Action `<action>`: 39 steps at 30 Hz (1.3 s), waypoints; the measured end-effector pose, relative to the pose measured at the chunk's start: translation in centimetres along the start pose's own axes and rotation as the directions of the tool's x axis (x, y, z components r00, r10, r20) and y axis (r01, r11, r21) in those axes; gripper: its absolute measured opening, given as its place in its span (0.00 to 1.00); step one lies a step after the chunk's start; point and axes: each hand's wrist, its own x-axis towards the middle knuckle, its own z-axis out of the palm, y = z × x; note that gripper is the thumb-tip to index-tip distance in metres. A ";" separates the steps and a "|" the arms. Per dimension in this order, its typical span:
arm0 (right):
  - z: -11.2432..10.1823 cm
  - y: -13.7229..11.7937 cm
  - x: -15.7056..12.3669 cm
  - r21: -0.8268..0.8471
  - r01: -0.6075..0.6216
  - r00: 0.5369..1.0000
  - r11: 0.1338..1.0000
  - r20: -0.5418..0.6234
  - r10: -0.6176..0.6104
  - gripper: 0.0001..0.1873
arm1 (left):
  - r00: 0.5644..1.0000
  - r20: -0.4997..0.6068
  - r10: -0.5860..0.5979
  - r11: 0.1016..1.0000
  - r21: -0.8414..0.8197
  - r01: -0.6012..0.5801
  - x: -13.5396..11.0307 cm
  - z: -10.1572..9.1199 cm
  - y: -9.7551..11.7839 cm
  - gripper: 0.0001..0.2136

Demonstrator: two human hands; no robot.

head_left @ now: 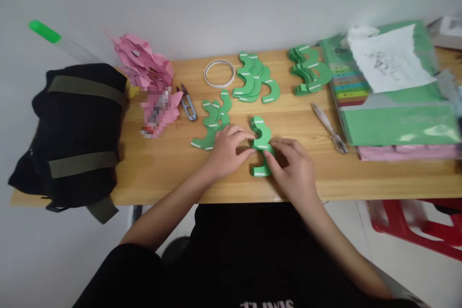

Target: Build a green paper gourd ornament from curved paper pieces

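In front of me on the wooden table lies a small stack of green 3-shaped paper cutouts [263,134], each end and the middle marked with a white strip. My left hand [230,150] pinches the stack's middle from the left, thumb and fingers closing at its edge. From the right, my right hand [295,166] grips the same spot with thumb and bent fingers. Just beyond my left hand, more green cutouts [212,114] lie spread and overlapping. Two further piles, one of fanned cutouts [252,79] and one of stacked cutouts [310,70], sit near the wall.
A roll of tape [205,76] and thread snips [188,106] lie left of centre, by crumpled pink paper [144,60]. A black bag [83,149] covers the left end. To the right are a pen-like tool [328,127] and packs of green paper [397,125]. A red stool [397,221] stands below.
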 end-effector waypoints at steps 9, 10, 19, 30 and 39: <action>0.8 0.3 -0.4 -0.072 0.040 0.997 0.997 -0.060 -0.044 0.11 | 0.999 -0.013 0.029 0.999 0.022 -0.029 0.3 -0.1 -0.1 0.10; 0.8 0.3 -0.4 -0.082 0.042 0.997 0.996 -0.065 -0.047 0.11 | 0.999 -0.011 0.034 0.999 0.033 -0.034 0.3 -0.2 -0.1 0.10; 1.2 0.1 -0.7 -0.132 0.061 0.994 0.989 -0.079 -0.072 0.12 | 0.993 -0.028 0.113 0.978 0.180 -0.106 0.3 0.1 -0.7 0.05; -1.1 -0.1 -2.0 -0.103 0.444 0.887 0.890 0.188 -0.421 0.26 | 0.988 -0.048 0.143 0.972 0.194 -0.132 0.3 0.0 -1.0 0.05; -1.9 0.1 -2.9 -0.158 0.512 0.813 0.844 0.406 -0.417 0.46 | 0.990 -0.057 0.127 0.975 0.191 -0.114 0.6 0.0 -1.4 0.06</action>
